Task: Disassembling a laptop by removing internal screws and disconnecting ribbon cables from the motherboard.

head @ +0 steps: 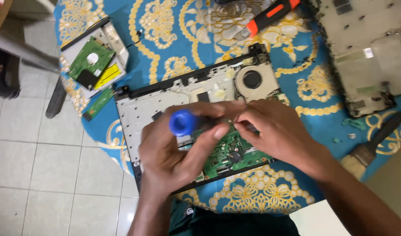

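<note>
While bent over the opened laptop [165, 98], left hand [174, 153] wrapped around a blue-handled screwdriver [183, 122], fingers clamped on its handle above the green circuit board [229, 150]. Right hand [274, 131] just beside, fingertips pinched together at the board. Round fan [253, 79] behind the hands; paintbrush [375, 144] well right of the laptop; hard drive [92, 62] off its far-left corner.

pale tiled floor [38, 166]; blue-gold patterned tablecloth [183, 26].
</note>
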